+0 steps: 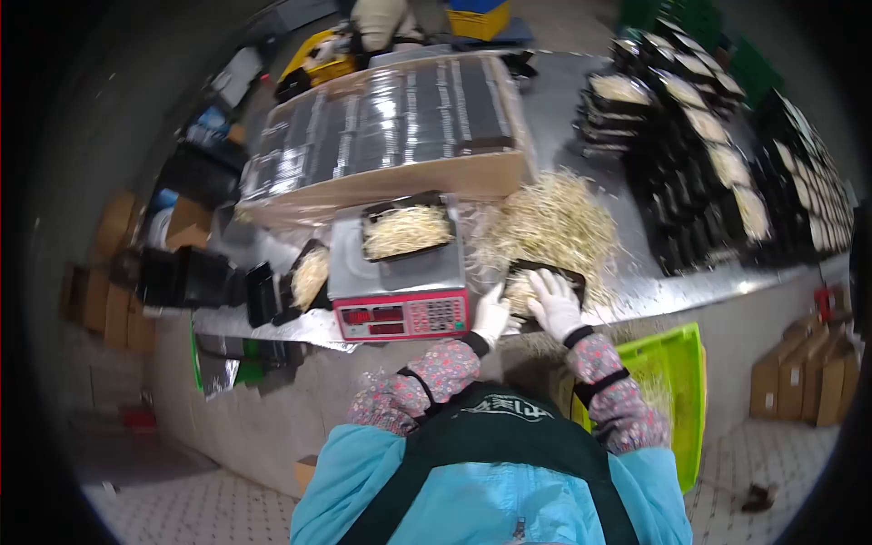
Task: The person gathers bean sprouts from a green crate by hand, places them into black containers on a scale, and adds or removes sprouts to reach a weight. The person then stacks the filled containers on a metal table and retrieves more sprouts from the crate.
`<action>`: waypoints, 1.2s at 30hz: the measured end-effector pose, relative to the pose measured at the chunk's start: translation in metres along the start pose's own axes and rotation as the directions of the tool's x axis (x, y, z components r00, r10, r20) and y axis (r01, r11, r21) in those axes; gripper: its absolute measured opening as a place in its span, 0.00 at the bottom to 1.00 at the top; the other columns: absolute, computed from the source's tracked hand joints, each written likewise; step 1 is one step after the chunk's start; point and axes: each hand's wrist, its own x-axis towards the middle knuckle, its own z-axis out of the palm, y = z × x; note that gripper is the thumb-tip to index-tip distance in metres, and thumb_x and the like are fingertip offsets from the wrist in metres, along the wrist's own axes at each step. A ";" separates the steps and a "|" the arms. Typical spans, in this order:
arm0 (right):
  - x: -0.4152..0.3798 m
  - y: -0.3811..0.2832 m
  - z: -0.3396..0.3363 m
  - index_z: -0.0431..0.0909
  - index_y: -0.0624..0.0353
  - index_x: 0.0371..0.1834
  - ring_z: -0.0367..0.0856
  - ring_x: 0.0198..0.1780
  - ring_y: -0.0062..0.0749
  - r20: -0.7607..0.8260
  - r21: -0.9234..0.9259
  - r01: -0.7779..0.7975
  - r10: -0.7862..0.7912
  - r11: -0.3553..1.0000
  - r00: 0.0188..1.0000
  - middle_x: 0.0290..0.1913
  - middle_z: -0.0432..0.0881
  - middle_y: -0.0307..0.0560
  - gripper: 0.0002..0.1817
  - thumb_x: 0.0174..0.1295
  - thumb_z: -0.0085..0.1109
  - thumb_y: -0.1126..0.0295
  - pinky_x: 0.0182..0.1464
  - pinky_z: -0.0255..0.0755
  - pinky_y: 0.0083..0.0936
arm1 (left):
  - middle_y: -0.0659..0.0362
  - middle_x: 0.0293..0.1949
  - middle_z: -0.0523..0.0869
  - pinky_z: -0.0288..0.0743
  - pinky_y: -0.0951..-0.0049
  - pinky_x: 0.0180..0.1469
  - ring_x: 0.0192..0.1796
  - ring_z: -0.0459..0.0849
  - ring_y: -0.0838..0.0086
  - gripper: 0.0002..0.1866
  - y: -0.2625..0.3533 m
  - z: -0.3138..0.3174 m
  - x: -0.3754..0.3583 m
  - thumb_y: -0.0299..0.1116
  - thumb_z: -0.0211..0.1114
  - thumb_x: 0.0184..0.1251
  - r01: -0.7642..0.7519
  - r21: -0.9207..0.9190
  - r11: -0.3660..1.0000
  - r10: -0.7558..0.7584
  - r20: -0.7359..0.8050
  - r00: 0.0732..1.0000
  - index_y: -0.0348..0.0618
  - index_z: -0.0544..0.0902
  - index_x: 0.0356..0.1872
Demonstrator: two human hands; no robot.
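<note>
My left hand [493, 315], in a white glove, is at the left edge of a black tray [572, 280] with pale sprouts in it, at the table's front edge. Over the same tray lies my gloved right hand [554, 304], its fingers spread on the sprouts. Just behind them is a loose heap of sprouts [554, 222]. To the left, a filled black tray [408, 229] rests on the plate of a red scale [400, 315]. Another tray with sprouts [310, 276] sits tilted left of the scale.
A large open box of black trays [386, 113] stands behind the scale. Stacks of filled trays [699, 154] cover the right side. Below the table edge at right is a green crate [686, 400]. Another person [381, 23] is at the far side.
</note>
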 end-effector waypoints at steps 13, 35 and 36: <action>-0.001 -0.109 -0.217 0.67 0.67 0.68 0.73 0.65 0.34 -0.534 0.636 0.391 0.014 0.665 0.845 0.65 0.74 0.54 0.21 0.74 0.46 0.72 0.68 0.65 0.30 | 0.47 0.63 0.73 0.86 0.70 0.29 0.31 0.87 0.62 0.32 0.168 -0.118 -0.123 0.19 0.50 0.65 -0.293 -0.342 0.893 0.305 -0.018 0.952 0.29 0.56 0.72; -0.084 -0.104 -0.009 0.81 0.70 0.50 0.83 0.38 0.23 -0.025 0.796 -0.210 0.379 0.567 0.925 0.41 0.86 0.46 0.13 0.65 0.59 0.75 0.43 0.77 0.20 | 0.52 0.52 0.82 0.77 0.74 0.50 0.48 0.81 0.72 0.20 0.164 -0.329 -0.171 0.34 0.57 0.75 -0.601 0.177 0.780 0.446 -0.830 0.335 0.33 0.73 0.62; -0.102 -0.104 0.001 0.81 0.69 0.50 0.82 0.38 0.22 -0.011 0.798 -0.262 0.447 0.543 0.895 0.40 0.86 0.46 0.13 0.65 0.59 0.75 0.42 0.77 0.20 | 0.53 0.52 0.82 0.71 0.72 0.59 0.54 0.78 0.70 0.19 0.152 -0.344 -0.168 0.31 0.54 0.75 -0.462 0.470 0.752 0.627 -0.725 0.283 0.33 0.73 0.62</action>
